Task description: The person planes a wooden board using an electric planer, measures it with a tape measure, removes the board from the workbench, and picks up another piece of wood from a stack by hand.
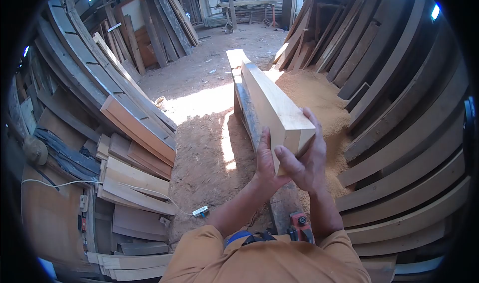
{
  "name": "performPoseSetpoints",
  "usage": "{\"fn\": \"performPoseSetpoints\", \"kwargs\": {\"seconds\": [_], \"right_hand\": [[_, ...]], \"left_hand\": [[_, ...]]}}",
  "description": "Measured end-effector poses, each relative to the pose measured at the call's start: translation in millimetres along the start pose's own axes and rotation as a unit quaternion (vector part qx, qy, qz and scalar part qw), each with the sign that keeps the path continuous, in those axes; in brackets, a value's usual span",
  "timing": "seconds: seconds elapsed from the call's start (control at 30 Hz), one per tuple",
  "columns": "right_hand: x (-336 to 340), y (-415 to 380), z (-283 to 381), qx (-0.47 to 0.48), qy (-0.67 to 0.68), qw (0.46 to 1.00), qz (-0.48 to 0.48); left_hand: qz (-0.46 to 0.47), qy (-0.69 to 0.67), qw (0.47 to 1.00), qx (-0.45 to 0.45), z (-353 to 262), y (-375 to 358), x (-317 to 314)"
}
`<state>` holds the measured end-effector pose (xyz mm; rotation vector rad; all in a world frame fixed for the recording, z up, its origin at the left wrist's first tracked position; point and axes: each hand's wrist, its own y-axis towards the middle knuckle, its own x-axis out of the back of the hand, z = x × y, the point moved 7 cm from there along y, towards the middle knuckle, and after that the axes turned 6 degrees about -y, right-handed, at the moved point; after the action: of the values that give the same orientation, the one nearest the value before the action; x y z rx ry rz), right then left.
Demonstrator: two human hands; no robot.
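Looking down from the head camera, I see the biggest things first: stacks of dark, weathered planks [399, 133] leaning along the right side of the yard, and more old boards and frames [100, 78] leaning along the left. Between them runs the bare dirt floor [199, 153], part of it lit by a bright patch of sun, with a heap of sawdust [319, 103] spread to the right of centre.

Down the middle stands the pale wooden beam [272, 101], freshly cut and light in colour. Its long axis runs away from me, the far end pointing up the yard and slightly left, the near end facing me at chest height. It sits on edge over a darker, narrow bench [248, 114] that follows the same line beneath it.

A lower pile of cut pale boards [132, 181] lies at the left, well apart from the beam, and a white cable [149, 190] crosses it to a small plug block [200, 211] on the dirt. A red power tool [299, 225] sits just below my wrists.

Both hands grip the beam's near end: my left hand [267, 161] wraps the left face, my right hand [307, 158] clasps the end and right face, fingers curled over the wood.
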<state>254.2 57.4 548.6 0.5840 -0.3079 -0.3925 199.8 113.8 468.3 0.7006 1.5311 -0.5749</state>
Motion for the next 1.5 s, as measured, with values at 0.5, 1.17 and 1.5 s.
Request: {"fn": "performPoseSetpoints", "kwargs": {"seconds": [0.5,1.17,1.5], "right_hand": [[12,35,14,-0.006,0.033,0.999,-0.030],[-5,30,20,0.063,-0.140,0.988,-0.008],[-11,17,12,0.086,-0.141,0.986,-0.014]], "left_hand": [[0.025,0.016,1.000,-0.011,4,20,-39],[0.176,0.054,0.981,-0.053,-21,6,-16],[0.104,0.180,0.971,-0.116,-24,-12,-11]]}}
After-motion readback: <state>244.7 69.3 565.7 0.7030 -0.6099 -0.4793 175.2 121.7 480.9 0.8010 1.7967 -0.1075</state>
